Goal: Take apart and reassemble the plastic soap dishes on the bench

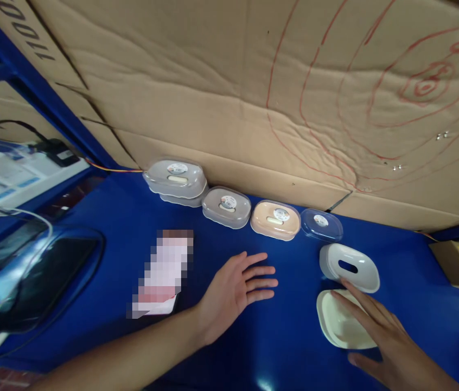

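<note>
My left hand [233,293] is over the middle of the blue table, fingers spread, with nothing in it. To the right, my right hand [380,326] reaches over a cream oval dish [329,326], its fingers apart; whether the fingertips touch the dish I cannot tell. Just behind that dish lies a white oval piece [362,266] with a slot in its middle. A clear lid [322,225] with a round label rests farther back. Beside it are a peach lidded box [266,225] and a grey lidded box [237,209].
Stacked grey lidded boxes [160,182] stand at the back left against the cardboard wall [197,81]. A phone [168,271] with a blurred screen lies left of my left hand. A black tablet [50,277] with cables is at the far left. A cardboard box [453,266] stands at the right edge.
</note>
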Action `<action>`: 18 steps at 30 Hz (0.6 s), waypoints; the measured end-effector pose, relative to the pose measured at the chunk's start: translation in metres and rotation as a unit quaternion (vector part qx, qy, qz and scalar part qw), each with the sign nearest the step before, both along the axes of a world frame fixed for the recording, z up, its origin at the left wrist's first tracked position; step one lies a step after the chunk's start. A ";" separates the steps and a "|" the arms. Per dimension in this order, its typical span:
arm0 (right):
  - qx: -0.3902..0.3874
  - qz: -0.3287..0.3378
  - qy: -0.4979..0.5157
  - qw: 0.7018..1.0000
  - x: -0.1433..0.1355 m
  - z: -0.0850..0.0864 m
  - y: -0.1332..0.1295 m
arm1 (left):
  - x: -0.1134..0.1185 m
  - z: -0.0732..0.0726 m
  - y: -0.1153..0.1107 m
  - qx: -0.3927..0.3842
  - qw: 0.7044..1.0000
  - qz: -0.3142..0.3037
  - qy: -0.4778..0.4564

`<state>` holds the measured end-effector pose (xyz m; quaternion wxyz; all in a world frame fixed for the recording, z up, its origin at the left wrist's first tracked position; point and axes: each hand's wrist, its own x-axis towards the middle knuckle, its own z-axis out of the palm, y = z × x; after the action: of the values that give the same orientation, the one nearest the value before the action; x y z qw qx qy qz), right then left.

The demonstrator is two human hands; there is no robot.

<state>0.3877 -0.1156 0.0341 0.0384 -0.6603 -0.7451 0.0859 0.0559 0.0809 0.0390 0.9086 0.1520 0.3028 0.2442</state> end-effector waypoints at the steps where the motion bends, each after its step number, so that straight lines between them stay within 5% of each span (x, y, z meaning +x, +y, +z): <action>1: -0.012 -0.011 0.007 1.000 -0.006 -0.001 0.003 | 0.000 -0.001 0.000 0.002 1.000 -0.002 0.000; 10: -0.050 0.076 0.100 0.991 -0.081 0.028 0.065 | 0.004 -0.004 -0.004 0.015 1.000 -0.011 -0.006; 18: 0.046 0.121 0.230 0.965 -0.121 0.055 0.095 | 0.003 -0.001 -0.009 0.002 0.999 -0.023 -0.040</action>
<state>0.2666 -0.0206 0.0888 0.2279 -0.5251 -0.7939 0.2051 0.0585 0.0722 0.0377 0.9250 0.1510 0.2622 0.2298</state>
